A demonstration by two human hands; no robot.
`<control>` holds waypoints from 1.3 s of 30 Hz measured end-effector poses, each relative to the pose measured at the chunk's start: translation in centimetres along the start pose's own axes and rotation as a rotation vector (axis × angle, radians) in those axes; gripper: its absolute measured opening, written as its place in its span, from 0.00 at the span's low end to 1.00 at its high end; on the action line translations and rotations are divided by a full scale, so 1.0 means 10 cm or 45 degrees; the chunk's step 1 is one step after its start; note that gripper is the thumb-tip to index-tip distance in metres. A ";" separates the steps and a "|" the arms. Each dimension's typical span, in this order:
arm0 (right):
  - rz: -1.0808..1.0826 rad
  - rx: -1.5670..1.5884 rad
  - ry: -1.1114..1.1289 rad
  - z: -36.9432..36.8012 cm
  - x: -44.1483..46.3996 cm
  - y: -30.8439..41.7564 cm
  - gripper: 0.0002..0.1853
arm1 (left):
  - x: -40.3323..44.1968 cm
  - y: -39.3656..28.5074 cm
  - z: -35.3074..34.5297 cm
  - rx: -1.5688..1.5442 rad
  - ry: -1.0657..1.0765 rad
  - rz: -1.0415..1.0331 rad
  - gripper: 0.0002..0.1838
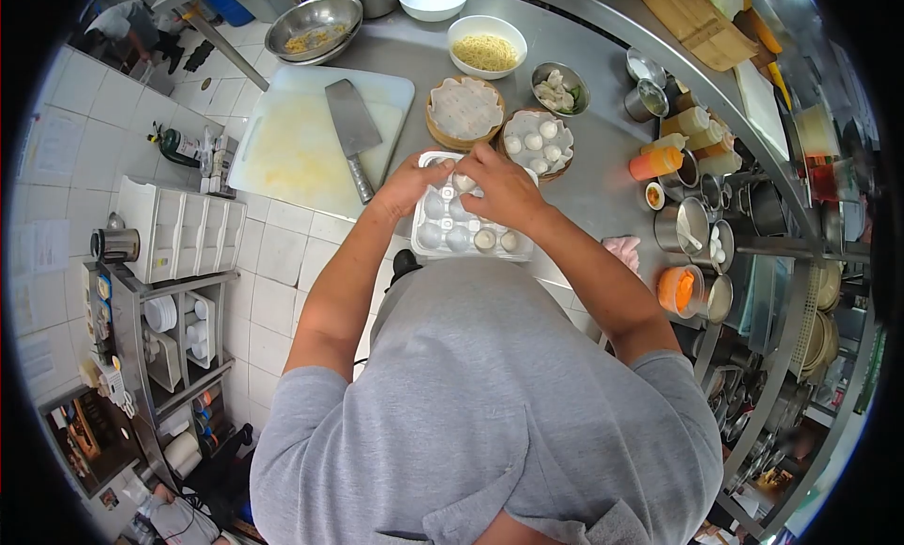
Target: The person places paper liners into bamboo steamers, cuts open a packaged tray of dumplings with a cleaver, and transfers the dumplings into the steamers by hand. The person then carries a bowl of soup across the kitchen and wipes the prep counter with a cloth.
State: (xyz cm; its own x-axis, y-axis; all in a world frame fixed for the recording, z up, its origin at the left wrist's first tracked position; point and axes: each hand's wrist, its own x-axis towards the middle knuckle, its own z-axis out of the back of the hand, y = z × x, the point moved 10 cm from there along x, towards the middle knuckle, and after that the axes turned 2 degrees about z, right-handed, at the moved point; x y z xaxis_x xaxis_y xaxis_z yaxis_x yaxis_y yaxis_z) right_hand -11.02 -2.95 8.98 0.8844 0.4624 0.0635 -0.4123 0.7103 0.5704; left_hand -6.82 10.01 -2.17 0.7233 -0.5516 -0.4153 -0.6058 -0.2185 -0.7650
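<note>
A white plastic tray (pixel 421 227) with round cups lies at the counter's front edge. At its far left corner my left hand (pixel 414 183) grips the rim, thumb over the top. My right hand (pixel 506 189) reaches over the far side, fingers curled around a small white dumpling (pixel 463 181) in or just above a cup; the fingers partly cover it. Two more dumplings (pixel 485 240) sit in the near right cups. Just beyond my right hand, a lined bamboo steamer (pixel 563 159) holds several white dumplings. Another lined steamer (pixel 465 108) stands to its left, with no dumplings visible.
A cleaver (pixel 354 121) lies on the white cutting board (pixel 268 149) at left. Farther back are a bowl of noodles (pixel 488 48), a metal bowl of pale food (pixel 561 88) and a metal pan (pixel 314 27). Sauce bottles (pixel 656 163) and pots (pixel 680 227) line the right side.
</note>
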 end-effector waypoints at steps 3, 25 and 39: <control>0.009 -0.033 -0.006 -0.04 -0.01 -0.01 0.23 | 0.04 0.02 -0.02 0.019 0.025 0.009 0.25; 0.019 -0.181 0.032 0.04 -0.05 -0.17 0.28 | 0.18 0.08 -0.12 0.081 -0.025 0.152 0.29; 0.020 -0.064 0.077 0.19 -0.12 -0.12 0.24 | 0.14 0.10 -0.23 0.097 0.124 -0.007 0.19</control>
State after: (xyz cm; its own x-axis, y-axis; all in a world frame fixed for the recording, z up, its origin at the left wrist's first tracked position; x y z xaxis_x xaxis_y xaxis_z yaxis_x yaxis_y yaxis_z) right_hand -11.14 -5.38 9.75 0.8633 0.5042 0.0217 -0.4382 0.7276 0.5278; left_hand -7.17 7.14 -2.39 0.6885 -0.6273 -0.3641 -0.5726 -0.1620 -0.8036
